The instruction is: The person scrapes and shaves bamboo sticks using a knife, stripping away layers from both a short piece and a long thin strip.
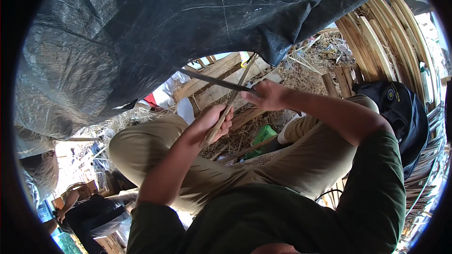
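My left hand (214, 123) is closed around a thin split stick (247, 72), pale brown like bamboo or wood, which slants up and away to the right between my knees. In my right hand (267, 95) is a long dark blade (212, 80), reaching to the upper left. The blade crosses the stick above my left hand and appears to touch it. My right fingers wrap the blade's near end, so its handle is hidden. My legs (148, 143) are bent and spread on both sides of my hands.
Dark plastic sheeting (141, 28) hangs low ahead. Wooden boards (212, 77) lie on straw-littered ground (310, 66). Stacked wood strips (376, 37) and a black bag (400, 113) are at the right. Green plastic (263, 138) lies between my legs. Another person (89, 216) sits at the lower left.
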`<action>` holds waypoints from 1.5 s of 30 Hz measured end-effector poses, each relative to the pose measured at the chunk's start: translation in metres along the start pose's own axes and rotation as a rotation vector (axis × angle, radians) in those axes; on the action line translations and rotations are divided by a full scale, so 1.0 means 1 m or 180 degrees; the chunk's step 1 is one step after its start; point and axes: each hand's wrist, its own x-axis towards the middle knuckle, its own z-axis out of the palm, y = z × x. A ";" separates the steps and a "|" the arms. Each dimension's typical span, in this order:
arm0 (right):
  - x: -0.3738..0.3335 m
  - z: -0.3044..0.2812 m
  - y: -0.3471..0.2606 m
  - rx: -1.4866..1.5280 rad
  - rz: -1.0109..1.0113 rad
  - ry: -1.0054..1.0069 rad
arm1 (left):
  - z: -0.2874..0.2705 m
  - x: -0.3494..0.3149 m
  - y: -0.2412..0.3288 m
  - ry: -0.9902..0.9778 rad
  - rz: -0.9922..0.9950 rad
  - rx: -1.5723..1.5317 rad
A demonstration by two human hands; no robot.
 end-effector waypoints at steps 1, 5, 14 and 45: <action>-0.001 0.013 0.011 -0.0280 -0.0276 0.0324 | 0.006 0.001 -0.001 0.0102 0.0040 0.0196; 0.006 0.033 0.017 -0.0757 -0.1102 0.0704 | -0.003 0.000 -0.007 0.0325 0.0196 0.0513; 0.028 0.036 0.036 -0.1185 -0.1200 0.0844 | -0.020 0.003 -0.010 0.0347 0.0251 0.0720; 0.029 0.002 0.012 -0.0242 -0.0164 -0.0532 | -0.019 -0.004 -0.010 0.0321 0.0329 0.0686</action>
